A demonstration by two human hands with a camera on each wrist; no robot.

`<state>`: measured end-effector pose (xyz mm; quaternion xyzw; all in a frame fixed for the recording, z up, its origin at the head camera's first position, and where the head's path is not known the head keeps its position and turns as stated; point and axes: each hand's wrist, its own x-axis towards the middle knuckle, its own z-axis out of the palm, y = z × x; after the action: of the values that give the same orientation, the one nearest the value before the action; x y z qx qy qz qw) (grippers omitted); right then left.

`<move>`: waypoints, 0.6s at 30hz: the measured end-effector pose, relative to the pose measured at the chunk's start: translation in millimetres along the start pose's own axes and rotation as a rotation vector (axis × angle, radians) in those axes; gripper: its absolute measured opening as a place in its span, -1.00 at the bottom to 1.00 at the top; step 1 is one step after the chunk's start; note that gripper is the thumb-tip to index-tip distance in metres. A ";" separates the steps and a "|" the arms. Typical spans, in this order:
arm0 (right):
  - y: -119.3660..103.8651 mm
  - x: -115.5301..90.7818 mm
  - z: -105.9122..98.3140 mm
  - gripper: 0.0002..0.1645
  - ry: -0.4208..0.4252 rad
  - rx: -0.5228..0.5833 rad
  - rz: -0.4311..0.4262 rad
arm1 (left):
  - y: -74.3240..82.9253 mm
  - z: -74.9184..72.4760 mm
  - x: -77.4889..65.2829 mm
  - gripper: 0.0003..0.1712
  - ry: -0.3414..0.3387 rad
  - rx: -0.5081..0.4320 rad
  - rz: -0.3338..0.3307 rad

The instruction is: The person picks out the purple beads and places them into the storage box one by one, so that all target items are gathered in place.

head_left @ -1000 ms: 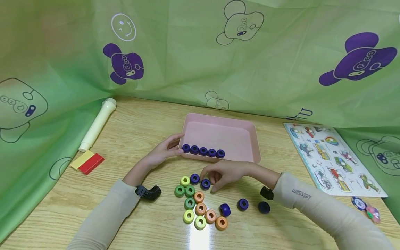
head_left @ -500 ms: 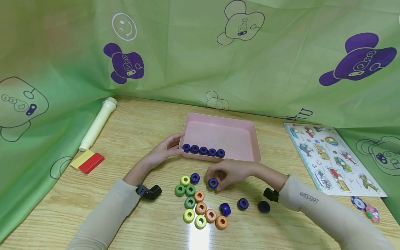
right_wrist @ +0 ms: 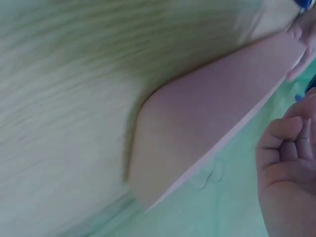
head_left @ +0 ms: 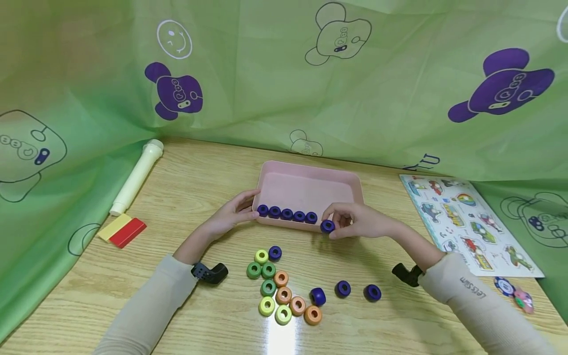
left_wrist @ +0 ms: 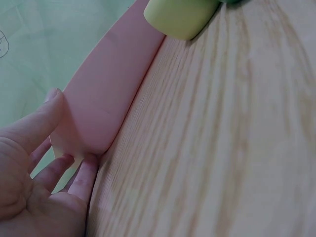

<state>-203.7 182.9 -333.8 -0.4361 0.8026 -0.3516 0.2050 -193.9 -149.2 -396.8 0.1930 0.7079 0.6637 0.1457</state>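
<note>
In the head view a shallow pink tray (head_left: 306,185) has a row of several dark blue beads (head_left: 287,214) along its front wall. My left hand (head_left: 226,218) rests on the tray's front left corner; in the left wrist view its fairly straight thumb and fingers touch the pink wall (left_wrist: 106,84). Between thumb and fingers my right hand (head_left: 366,220) pinches another dark blue bead (head_left: 327,227), by the tray's front rim at the right end of the row. The right wrist view shows curled fingers (right_wrist: 279,160) at the edge, the bead mostly out of frame.
Loose beads lie in front of the tray: green (head_left: 268,269), yellow (head_left: 266,306), orange (head_left: 284,296) and dark blue (head_left: 343,289). A cream tube (head_left: 136,177) and a yellow-and-red piece (head_left: 123,230) lie left. On the right is a picture board (head_left: 470,222). Green cloth (head_left: 248,74) hangs behind.
My right hand has taken a dark blue bead from beside the loose group and carried it up and right to the tray's front rim. The left hand has stayed at the corner.
</note>
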 end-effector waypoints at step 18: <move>52.6 11.1 -0.8 -0.69 0.084 -0.107 0.093 | 8.3 3.9 -2.9 -0.33 -0.010 -0.033 0.001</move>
<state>-239.4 193.4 -372.6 -0.3934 0.8476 -0.3162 0.1637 -188.9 -146.6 -389.0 0.1945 0.6961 0.6742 0.1521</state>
